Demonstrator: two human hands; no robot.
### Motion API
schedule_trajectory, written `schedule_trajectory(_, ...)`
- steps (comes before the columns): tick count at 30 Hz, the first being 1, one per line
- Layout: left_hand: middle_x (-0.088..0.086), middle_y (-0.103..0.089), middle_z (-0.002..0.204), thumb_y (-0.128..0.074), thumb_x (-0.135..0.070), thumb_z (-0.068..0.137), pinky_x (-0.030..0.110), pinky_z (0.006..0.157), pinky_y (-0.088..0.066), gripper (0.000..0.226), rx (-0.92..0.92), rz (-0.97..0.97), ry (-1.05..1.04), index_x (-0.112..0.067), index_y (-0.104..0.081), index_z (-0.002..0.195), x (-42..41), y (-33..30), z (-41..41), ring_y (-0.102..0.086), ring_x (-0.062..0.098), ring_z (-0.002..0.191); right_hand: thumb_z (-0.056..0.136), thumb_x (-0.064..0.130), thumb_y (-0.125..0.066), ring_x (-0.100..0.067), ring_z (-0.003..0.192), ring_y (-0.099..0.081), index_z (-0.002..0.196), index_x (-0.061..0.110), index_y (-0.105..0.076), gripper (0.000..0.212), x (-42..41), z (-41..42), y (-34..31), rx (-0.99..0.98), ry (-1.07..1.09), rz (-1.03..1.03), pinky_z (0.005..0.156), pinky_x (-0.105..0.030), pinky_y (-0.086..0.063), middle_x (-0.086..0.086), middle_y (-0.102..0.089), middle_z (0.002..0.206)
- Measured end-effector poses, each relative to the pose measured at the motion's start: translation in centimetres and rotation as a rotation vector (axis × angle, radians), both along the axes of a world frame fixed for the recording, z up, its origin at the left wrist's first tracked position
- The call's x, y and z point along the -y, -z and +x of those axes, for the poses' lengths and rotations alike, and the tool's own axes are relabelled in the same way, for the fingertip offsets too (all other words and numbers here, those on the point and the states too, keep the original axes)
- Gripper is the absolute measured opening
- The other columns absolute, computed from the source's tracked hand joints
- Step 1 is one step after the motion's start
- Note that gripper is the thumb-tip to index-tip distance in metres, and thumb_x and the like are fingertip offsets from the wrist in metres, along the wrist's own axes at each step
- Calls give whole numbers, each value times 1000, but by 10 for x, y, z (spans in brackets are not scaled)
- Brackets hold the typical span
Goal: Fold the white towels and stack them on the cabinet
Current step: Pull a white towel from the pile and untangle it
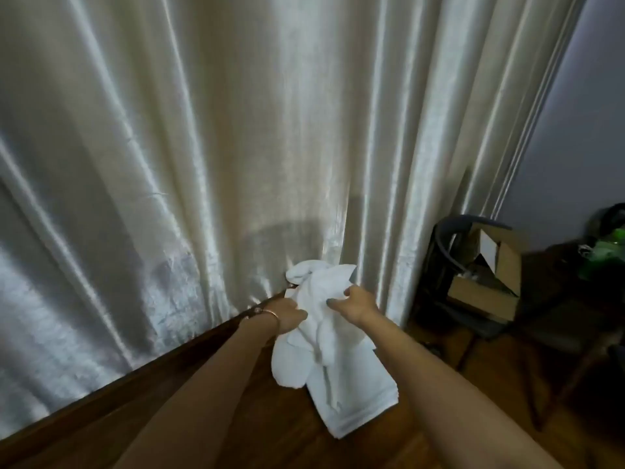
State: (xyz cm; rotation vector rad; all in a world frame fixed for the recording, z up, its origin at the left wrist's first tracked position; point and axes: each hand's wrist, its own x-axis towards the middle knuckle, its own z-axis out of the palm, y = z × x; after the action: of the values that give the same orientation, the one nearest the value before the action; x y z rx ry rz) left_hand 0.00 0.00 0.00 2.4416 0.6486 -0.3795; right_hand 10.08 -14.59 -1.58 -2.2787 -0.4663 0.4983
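A crumpled white towel (pixel 318 299) lies bunched on the dark wooden cabinet top (pixel 189 401), close to the curtain. Under its near end sits a folded white towel (pixel 355 397). My left hand (pixel 287 316), a thin bangle on its wrist, grips the crumpled towel's left side. On the towel's right side my right hand (pixel 358 304) pinches a fold with curled fingers. Both forearms reach in from the bottom of the view.
A shiny cream curtain (pixel 236 147) hangs right behind the cabinet's back edge. To the right stand a dark chair (pixel 446 265) with an open cardboard box (pixel 490 279) on it and something green (pixel 605 255) beyond.
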Motion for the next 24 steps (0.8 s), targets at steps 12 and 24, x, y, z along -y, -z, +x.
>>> schedule_trajectory(12,23,-60,112,-35,-25,98,31,78,-41,41,20,37,-118,6,-62,105,-27,-11,3,-56,29,92,87,31,-63,-39,140,-25,153,27,1,92,-64,-2,22,317,-429,-661,108,-45,-34,-17,-6,158)
schedule_trajectory(24,-5,-7,159,-73,-76,42,48,118,-16,138,379,278,5,-40,10,146,-49,-81,-35,-9,25,146,44,9,-66,-33,88,-67,80,1,-76,39,-26,7,-236,330,-257,65,75,-40,-54,-9,-74,83)
